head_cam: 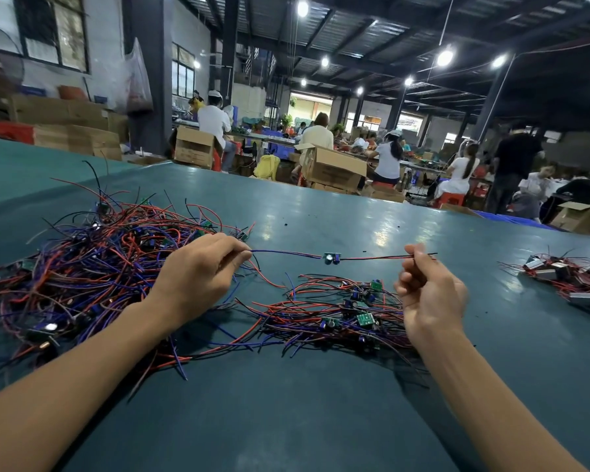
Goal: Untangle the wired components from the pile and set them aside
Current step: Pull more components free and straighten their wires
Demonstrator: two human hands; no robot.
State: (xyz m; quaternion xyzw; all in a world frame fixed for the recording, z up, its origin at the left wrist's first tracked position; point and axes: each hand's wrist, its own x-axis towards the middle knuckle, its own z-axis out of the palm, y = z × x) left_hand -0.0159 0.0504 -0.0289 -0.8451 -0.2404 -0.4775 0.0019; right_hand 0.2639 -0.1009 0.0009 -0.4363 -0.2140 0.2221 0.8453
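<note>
One wired component, clear of the tangle, stretched between both hands.

On the left, the tangled pile [82,267] sprawls over the green table [321,420], a knot of red, blue and black leads. Just beside its edge, the left hand [198,267] pinches a blue lead. The wired component [332,258], a small board, hangs in mid-air above the set-aside bundle [338,315]. The right hand [430,294] pinches the red-and-black lead, its other fingers curled. Far right, another cluster of parts [566,277] lies well apart. This looks like the setting-aside step. The next move likely calls for lowering it onto that bundle, leads aligned, and releasing both pinches without snagging loose strands.
</note>
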